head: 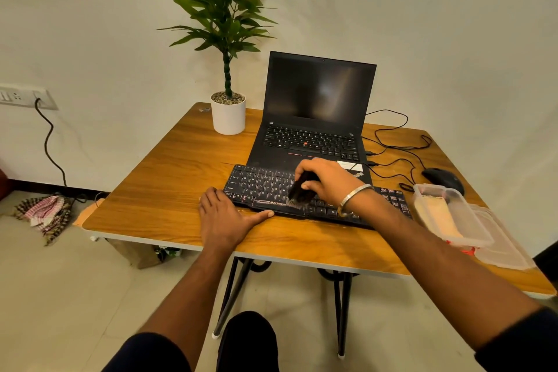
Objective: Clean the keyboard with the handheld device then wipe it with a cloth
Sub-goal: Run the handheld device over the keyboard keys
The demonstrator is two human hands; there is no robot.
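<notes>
A black external keyboard lies across the wooden table in front of an open laptop. My right hand grips a dark handheld brush, its bristles down on the keyboard's lower middle rows near the space bar. My left hand lies flat on the table at the keyboard's front left corner, fingers straight, thumb along the keyboard's front edge. A pale cloth sits inside a clear plastic box to the right. My right forearm hides part of the keyboard's right half.
The black laptop stands open behind the keyboard. A white potted plant is at the back left. A black mouse with trailing cables lies at the right, beside the clear plastic box and its lid.
</notes>
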